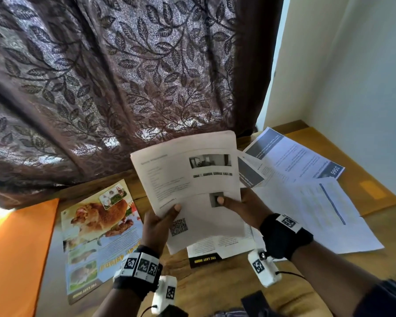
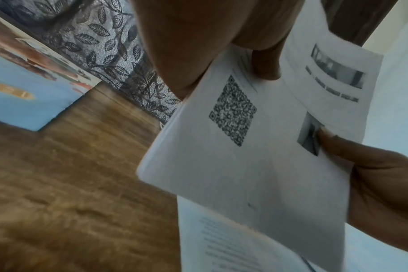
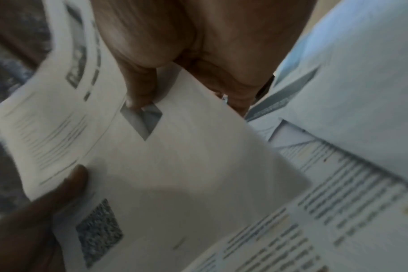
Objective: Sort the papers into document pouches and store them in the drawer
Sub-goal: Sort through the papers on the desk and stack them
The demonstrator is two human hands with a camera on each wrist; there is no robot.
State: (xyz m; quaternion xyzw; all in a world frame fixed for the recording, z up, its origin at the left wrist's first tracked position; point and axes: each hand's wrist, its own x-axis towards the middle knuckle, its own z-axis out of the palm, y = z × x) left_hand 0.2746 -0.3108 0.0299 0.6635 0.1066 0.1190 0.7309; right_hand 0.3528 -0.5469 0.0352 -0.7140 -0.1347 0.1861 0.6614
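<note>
Head view: one white printed sheet is pinched above the table by left hand and right hand, thumbs on top. Wrist views: one QR code is shown on it, one thumb pressed at each side.

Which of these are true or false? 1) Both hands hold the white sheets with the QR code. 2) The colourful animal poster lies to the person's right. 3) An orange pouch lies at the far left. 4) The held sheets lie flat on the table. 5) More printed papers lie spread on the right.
1) True: the left hand and right hand both grip the white sheets.
2) False: the animal poster lies to the left.
3) True: the orange pouch is there.
4) False: they are lifted above the table.
5) True: printed papers lie there.
</note>
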